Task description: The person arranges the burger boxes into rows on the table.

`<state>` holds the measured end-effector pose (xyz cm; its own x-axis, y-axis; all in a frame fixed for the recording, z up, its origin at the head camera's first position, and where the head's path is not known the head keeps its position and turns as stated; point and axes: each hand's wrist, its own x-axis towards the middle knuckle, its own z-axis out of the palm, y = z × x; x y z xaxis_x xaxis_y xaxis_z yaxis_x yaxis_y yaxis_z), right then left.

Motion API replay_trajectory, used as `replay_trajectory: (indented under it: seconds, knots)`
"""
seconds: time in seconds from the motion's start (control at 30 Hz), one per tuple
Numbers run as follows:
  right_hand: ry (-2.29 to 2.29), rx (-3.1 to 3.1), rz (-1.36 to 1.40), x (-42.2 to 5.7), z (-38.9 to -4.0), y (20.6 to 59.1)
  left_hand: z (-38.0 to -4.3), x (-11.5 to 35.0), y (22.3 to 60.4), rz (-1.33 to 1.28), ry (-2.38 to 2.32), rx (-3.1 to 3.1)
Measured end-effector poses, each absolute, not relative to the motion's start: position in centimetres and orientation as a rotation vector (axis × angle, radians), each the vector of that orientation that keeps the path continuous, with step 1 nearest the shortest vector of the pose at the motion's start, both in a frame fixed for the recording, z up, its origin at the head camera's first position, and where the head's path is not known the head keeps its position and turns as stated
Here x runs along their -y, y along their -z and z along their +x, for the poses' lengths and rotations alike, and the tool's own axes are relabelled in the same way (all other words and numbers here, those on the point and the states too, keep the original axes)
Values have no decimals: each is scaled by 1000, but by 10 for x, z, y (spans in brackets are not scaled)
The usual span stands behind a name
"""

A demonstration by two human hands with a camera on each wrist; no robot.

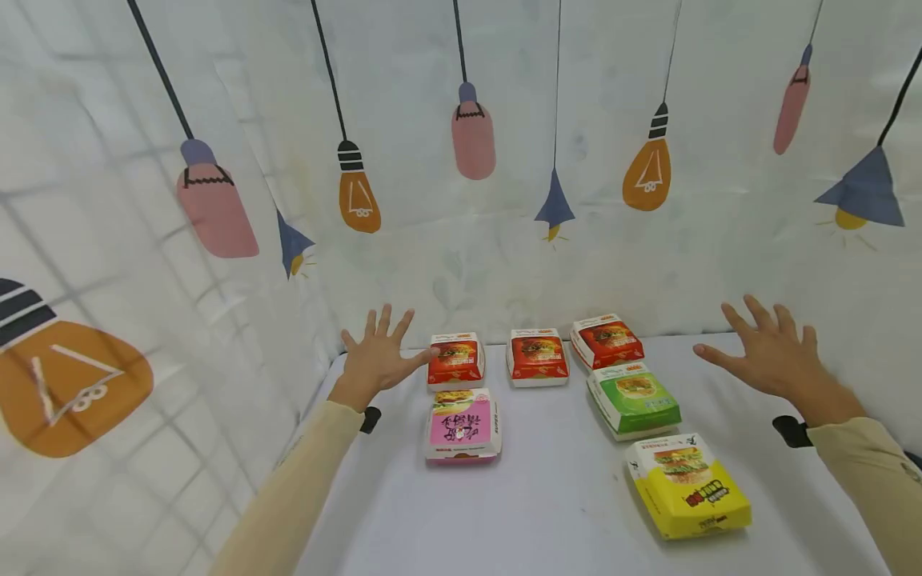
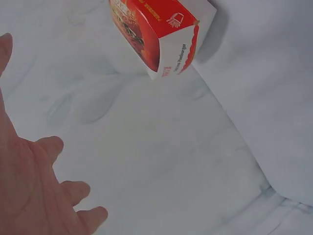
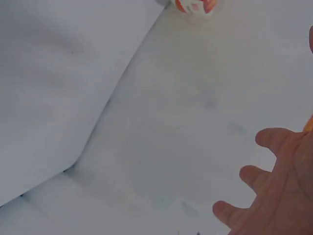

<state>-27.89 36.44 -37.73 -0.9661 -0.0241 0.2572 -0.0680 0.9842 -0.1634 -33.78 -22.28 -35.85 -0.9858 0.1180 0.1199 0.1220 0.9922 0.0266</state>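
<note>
My left hand (image 1: 378, 360) is raised with its fingers spread, holding nothing. Just right of its thumb in the head view stands a red burger box (image 1: 456, 360), also seen in the left wrist view as a red and white box (image 2: 161, 29). A pink burger box (image 1: 463, 424) lies in front of that one. On the other side my right hand (image 1: 774, 356) is likewise held up, fingers apart and nothing in it. Nearest to it are a green burger box (image 1: 635, 400), a tilted red burger box (image 1: 607, 341) and a yellow burger box (image 1: 687, 486).
Another red burger box (image 1: 538, 357) sits at the back middle of the white table (image 1: 547, 496). Behind the table hangs a pale curtain (image 1: 446, 264) printed with lamps and bulbs, which continues along the left side.
</note>
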Motion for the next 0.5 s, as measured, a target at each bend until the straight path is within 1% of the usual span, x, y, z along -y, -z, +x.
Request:
replay_trajectory:
  seconds: [0.27,0.5]
  knots:
    - [-140,2833,153,-338,-259,378,-307,209,367,-196,31,3006]
    - [-303,2872,284,-294,-234,366,-277,200,372,-247,93,2921]
